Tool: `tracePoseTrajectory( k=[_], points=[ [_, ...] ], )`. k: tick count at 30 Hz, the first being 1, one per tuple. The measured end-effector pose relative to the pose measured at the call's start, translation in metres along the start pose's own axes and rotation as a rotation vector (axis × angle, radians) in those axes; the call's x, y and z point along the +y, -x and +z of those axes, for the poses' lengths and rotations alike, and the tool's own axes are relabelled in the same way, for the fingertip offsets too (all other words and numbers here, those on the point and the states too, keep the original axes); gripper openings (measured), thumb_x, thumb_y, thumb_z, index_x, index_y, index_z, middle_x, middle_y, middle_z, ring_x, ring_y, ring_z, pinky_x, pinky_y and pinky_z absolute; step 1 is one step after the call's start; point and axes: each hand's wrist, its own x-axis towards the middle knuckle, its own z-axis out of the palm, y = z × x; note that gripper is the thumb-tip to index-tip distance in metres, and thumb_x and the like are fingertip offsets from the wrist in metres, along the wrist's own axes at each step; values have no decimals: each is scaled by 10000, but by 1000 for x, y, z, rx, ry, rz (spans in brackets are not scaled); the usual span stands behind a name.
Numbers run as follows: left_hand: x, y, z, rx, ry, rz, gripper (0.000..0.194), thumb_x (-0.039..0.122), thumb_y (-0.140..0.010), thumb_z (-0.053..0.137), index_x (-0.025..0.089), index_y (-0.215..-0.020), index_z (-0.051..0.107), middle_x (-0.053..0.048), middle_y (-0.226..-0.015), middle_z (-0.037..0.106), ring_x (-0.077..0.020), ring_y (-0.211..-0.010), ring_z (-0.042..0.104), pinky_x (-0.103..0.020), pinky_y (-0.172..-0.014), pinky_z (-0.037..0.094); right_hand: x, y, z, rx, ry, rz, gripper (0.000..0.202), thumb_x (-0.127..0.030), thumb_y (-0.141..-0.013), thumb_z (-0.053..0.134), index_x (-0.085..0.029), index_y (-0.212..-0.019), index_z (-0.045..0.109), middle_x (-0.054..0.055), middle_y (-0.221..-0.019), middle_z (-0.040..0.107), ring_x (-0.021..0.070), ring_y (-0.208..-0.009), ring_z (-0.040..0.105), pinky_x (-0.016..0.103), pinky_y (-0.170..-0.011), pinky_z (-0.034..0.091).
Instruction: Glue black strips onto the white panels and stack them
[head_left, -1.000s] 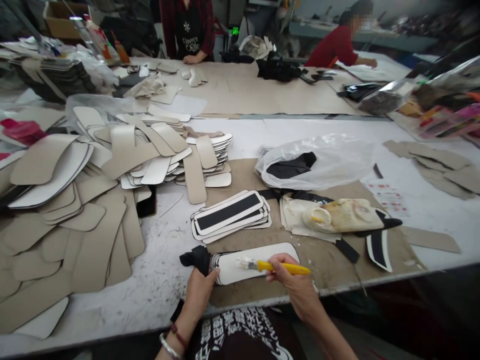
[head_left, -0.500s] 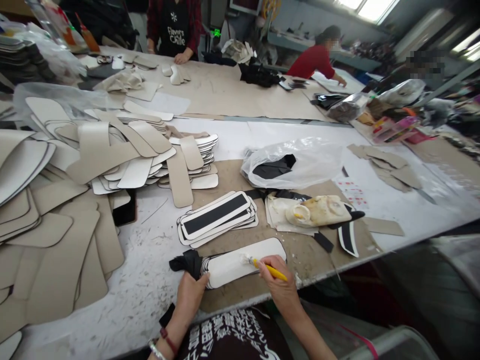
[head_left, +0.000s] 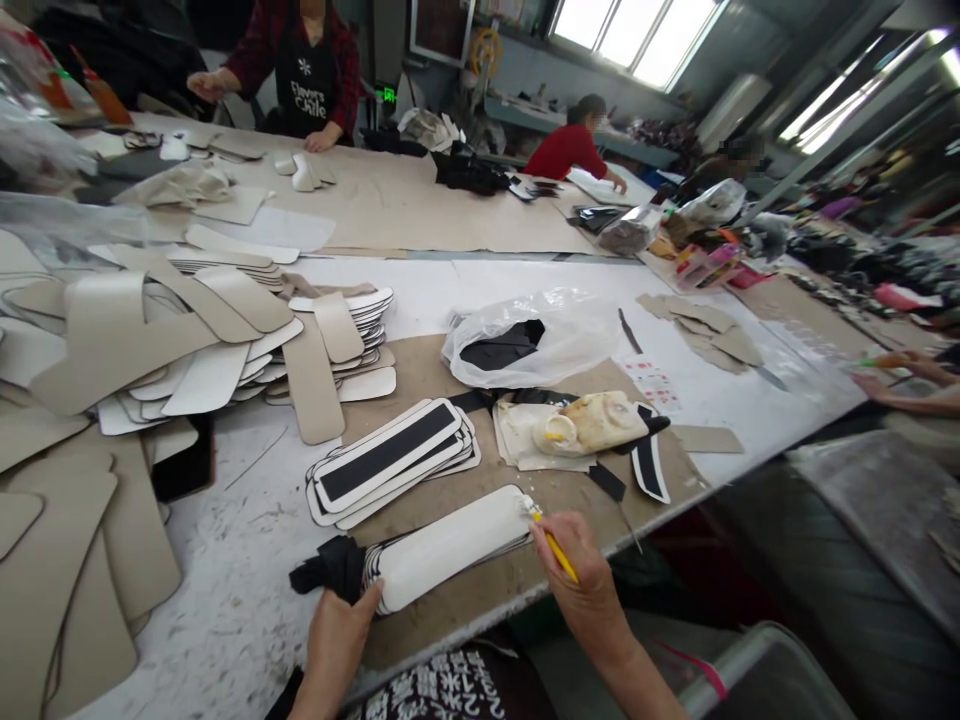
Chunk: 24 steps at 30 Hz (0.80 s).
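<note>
In the head view, my right hand [head_left: 577, 565] is closed round a yellow-handled brush [head_left: 557, 550]. The bristles touch the right end of a stack of long white rounded panels [head_left: 450, 548], whose top surface looks wet. At the stack's left end my left hand [head_left: 337, 630] is closed, its thumb pressing the panel edges; the other fingers are partly hidden. A bunched black cloth [head_left: 330, 567] lies against that hand. Behind the stack rests a pile of white panels with black strips [head_left: 390, 455]. A stained cream bottle [head_left: 611, 418] with an opening lies farther right.
Many beige and white cut pieces [head_left: 180, 330] cover the left of the table. A plastic bag [head_left: 559, 335] with black material sits beyond the bottle. Beige scraps [head_left: 705, 325] lie at right. A person in a black apron [head_left: 304, 90] stands across the table; another in red [head_left: 566, 145] leans farther back.
My right hand has moved the brush from the middle of the top panel to its right end. My left hand stays at the left end. The camera view has turned to the right.
</note>
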Motion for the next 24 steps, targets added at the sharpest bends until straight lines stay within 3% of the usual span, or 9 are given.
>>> tracePoseTrajectory(
  k=[7, 12, 16, 20, 24],
  points=[
    [7, 4, -3, -23, -59, -27, 358, 480, -572, 550, 154, -719, 555, -121, -737, 647, -311, -784, 601, -391, -696, 470, -9, 4, -16, -26, 20, -99, 109, -162, -846, 454, -232, -900, 517, 49, -819, 504, 174, -775, 540, 325, -720, 471],
    [7, 5, -3, -34, -20, 5, 363, 462, -581, 556, 149, -762, 561, -124, -793, 656, -303, -848, 596, -368, -732, 464, -16, 16, 12, -112, 85, -94, 93, -174, -844, 454, -222, -828, 532, 50, -795, 508, 175, -743, 542, 322, -684, 478],
    [7, 5, -3, -66, -33, -14, 413, 460, -592, 533, 117, -820, 562, -160, -832, 645, -332, -860, 587, -403, -734, 455, -41, 27, 37, -237, -145, -111, 103, -154, -844, 447, -215, -819, 526, 34, -784, 512, 147, -730, 536, 275, -663, 473],
    [11, 7, -14, -106, -33, -33, 456, 518, -610, 512, 120, -825, 575, -148, -812, 644, -328, -847, 586, -401, -736, 447, -60, 23, 34, -222, -314, -111, 85, -153, -840, 463, -206, -815, 524, 20, -770, 514, 134, -745, 529, 251, -666, 458],
    [11, 14, -32, 45, 26, 11, 383, 487, -677, 468, 166, -838, 599, -91, -820, 657, -277, -874, 581, -340, -720, 439, -52, 17, 25, -136, -240, -74, 89, -166, -853, 447, -199, -846, 529, 36, -801, 512, 145, -766, 533, 272, -699, 454]
  ],
)
